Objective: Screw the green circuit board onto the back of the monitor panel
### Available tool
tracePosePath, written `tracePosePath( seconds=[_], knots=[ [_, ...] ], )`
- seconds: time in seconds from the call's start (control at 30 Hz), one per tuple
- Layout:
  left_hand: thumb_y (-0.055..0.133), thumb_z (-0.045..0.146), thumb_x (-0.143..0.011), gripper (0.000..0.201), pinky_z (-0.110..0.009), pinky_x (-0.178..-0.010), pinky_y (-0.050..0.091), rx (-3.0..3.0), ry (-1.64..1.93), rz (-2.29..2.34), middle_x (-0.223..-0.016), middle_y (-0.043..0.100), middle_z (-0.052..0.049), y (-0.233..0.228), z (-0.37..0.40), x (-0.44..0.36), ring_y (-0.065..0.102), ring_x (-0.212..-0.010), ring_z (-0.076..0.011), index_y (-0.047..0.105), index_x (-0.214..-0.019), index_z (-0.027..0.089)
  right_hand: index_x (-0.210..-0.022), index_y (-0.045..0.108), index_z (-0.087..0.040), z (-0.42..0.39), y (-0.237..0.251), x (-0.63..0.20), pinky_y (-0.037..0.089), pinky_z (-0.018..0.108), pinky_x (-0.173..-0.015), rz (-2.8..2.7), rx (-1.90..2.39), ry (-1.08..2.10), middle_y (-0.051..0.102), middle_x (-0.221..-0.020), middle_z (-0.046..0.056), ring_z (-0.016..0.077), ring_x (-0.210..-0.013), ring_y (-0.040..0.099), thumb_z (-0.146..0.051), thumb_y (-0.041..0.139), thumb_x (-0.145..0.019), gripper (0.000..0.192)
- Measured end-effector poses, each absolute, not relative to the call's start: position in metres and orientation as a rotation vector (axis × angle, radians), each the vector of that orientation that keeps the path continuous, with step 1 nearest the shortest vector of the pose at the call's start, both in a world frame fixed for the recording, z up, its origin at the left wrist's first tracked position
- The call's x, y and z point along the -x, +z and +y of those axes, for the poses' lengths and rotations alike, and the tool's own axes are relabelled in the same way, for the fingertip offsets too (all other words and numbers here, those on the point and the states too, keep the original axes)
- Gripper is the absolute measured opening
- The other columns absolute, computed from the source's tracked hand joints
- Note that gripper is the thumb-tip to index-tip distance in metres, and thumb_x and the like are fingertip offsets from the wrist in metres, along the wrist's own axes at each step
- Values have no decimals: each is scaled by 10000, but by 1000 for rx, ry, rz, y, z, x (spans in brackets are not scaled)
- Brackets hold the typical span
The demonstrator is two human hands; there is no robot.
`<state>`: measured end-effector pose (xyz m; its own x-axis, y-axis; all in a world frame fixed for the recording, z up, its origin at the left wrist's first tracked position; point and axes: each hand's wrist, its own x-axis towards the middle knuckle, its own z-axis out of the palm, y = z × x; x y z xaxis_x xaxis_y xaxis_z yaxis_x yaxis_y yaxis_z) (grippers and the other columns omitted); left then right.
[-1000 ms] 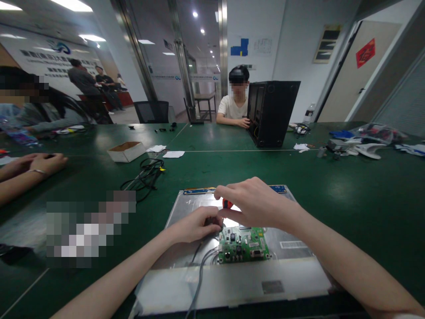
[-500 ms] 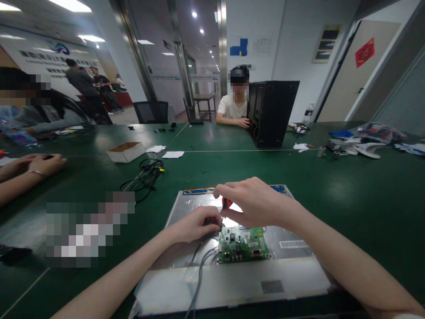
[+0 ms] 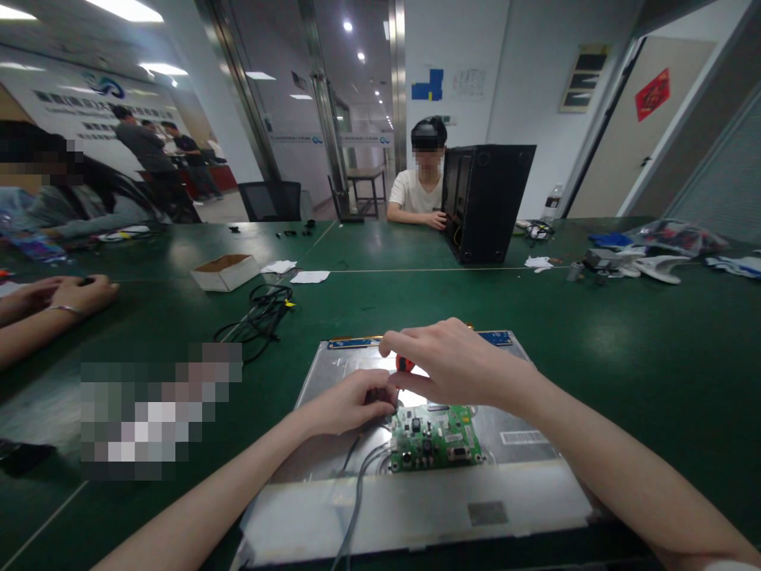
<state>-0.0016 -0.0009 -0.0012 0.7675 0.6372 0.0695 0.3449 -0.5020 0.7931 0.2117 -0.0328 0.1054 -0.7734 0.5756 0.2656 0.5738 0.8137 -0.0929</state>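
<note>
My right hand (image 3: 455, 361) is curled around the red and black handle of a screwdriver (image 3: 405, 364), held upright with its shaft pointing down. The lower end comes to the far left corner of a green circuit board (image 3: 437, 436). At that same corner, the fingers of my left hand (image 3: 362, 399) are pinched together; what they hold is hidden. The board lies on the metal back of a flat display panel (image 3: 514, 456). Grey cables (image 3: 359, 500) run from the board's left side toward me. Along the panel's far edge is a narrow blue circuit strip (image 3: 498, 339).
A coil of black cable (image 3: 261, 313) and an open white box (image 3: 226, 274) lie left of the panel. Across the green table (image 3: 648, 381), a person sits by a black computer case (image 3: 491, 202). Another person's hands (image 3: 83, 293) are at far left. Bags and parts lie at far right.
My right hand has shifted very slightly left, and the screwdriver handle appears turned a little. My left hand and the board stay in place.
</note>
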Motion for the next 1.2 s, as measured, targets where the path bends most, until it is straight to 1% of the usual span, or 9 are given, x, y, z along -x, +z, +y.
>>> tracePosePath(
  seconds=[0.2,0.43,0.73,1.0,1.1,1.2],
  knots=[
    [602,155,-819,46,-261,-670,463,-2141,432,723,-807,636,-9,-4,1,3,579,-728,-161,614,-862,167,-1131,476,-192,-34,105,-213,233,247,-521,-2702,853,63,666,-991,36,118,-659,551,-245,475,-908,229],
    [585,186,-848,40,-269,-679,471,-2090,426,712,-828,649,-17,-5,0,3,595,-753,-167,614,-861,162,-1103,487,-198,-34,103,-211,199,261,-507,-2672,890,-21,665,-959,19,116,-642,538,-270,485,-906,210],
    [607,162,-820,18,-250,-648,463,-2065,424,717,-791,646,-6,-4,1,2,595,-718,-157,623,-830,163,-1116,486,-181,-34,104,-209,230,257,-486,-2689,865,-23,655,-948,22,112,-616,522,-278,464,-927,214],
    [630,180,-820,28,-263,-722,476,-2108,418,723,-826,673,-14,0,2,1,601,-797,-172,656,-817,170,-1059,481,-189,-32,102,-209,210,257,-493,-2673,906,-57,648,-880,8,108,-601,506,-299,491,-926,172],
    [627,171,-817,32,-260,-710,476,-2106,431,723,-806,669,-11,0,2,1,599,-772,-167,656,-804,170,-1041,481,-188,-32,101,-209,206,257,-495,-2666,909,-67,650,-860,6,110,-595,504,-300,483,-926,161],
    [612,164,-821,50,-256,-698,473,-2097,427,710,-784,664,-8,0,1,0,595,-757,-164,659,-806,170,-1061,484,-186,-32,101,-208,207,262,-502,-2668,924,-62,659,-872,15,117,-612,522,-300,483,-926,176]
  ],
)
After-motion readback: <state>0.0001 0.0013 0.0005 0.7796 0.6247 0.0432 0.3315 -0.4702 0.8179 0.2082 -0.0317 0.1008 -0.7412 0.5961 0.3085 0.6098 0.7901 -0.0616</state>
